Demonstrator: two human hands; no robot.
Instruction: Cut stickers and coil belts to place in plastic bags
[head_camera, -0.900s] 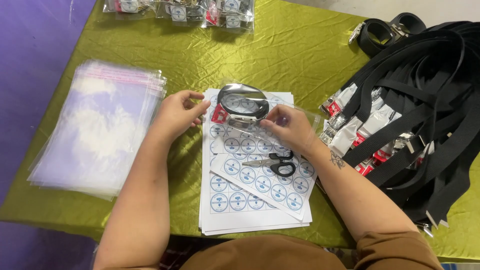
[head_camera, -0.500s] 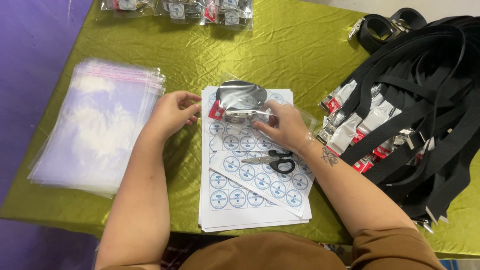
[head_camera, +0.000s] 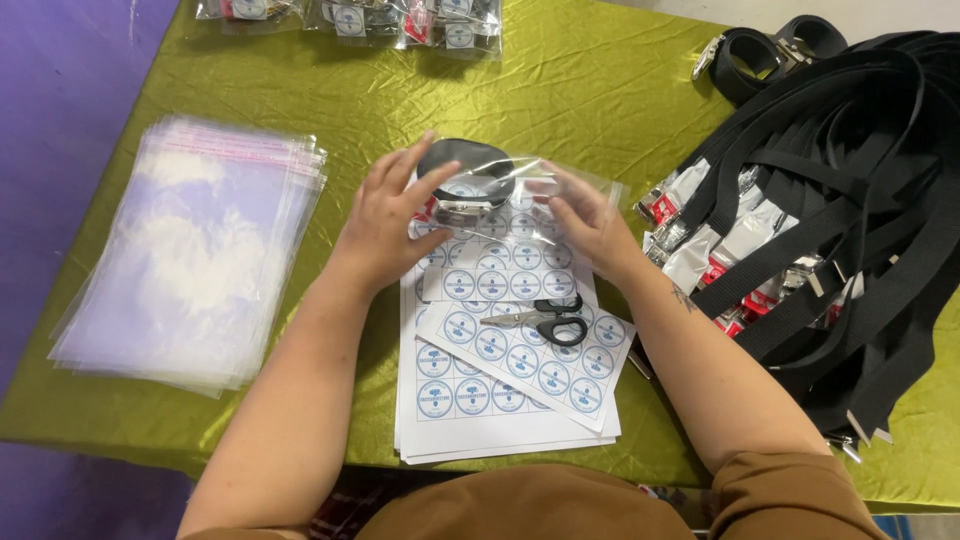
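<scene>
Lying at the far left of the bench (head_camera: 600, 90), which is draped in a shiny olive-green cloth, a thick stack of empty clear bags (head_camera: 190, 260) with pink-red sealing strips along their top edges sits well apart from the hands. Along the far edge, a few sealed packets (head_camera: 350, 15) each hold a dark item and show a round label.

Toward the middle, the left hand (head_camera: 385, 225) presses its spread fingers against the left side of a clear bag (head_camera: 510, 185) held just above the paper; its grip is on the bag. Inside that bag sits a coiled black strap (head_camera: 465, 165) with a metal buckle and a touch of red. The right hand (head_camera: 585, 220) grasps the bag's right side, fingers curled over the plastic.

Under both hands lie sticker sheets (head_camera: 500, 390), white pages printed with rows of round blue-and-white labels, the upper sheet tilted across the stack. Black-handled scissors (head_camera: 545, 320) rest closed on that tilted sheet, near the right wrist.

At the right, a large heap of loose black straps (head_camera: 850, 200) with silver buckles and red tags spreads across the cloth, and two rolled straps (head_camera: 770, 45) sit near the far right corner.
</scene>
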